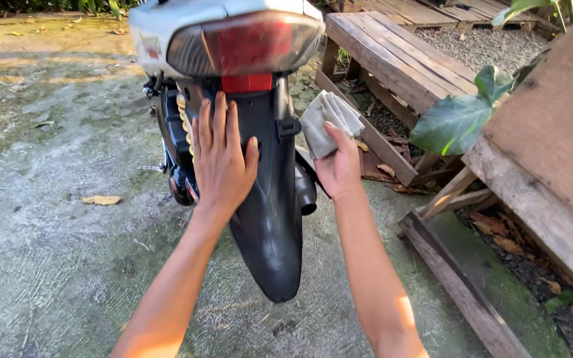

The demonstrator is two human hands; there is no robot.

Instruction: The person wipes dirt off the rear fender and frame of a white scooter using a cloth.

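I look down at the back of a motorcycle with a red tail light (247, 43) and a long black rear mudguard (270, 219). My left hand (222, 156) lies flat on the upper left side of the mudguard, fingers spread and pointing up. My right hand (339, 169) is just right of the mudguard and grips a folded grey cloth (326, 119), held up beside the bike's black frame. The exhaust tip (306, 195) shows below that hand.
Rough concrete ground (48, 252) with dry leaves (101, 199) lies to the left. Wooden pallets (399, 63) stand at the upper right, more timber boards (538, 199) at the right edge. A large green leaf (455, 122) hangs over them.
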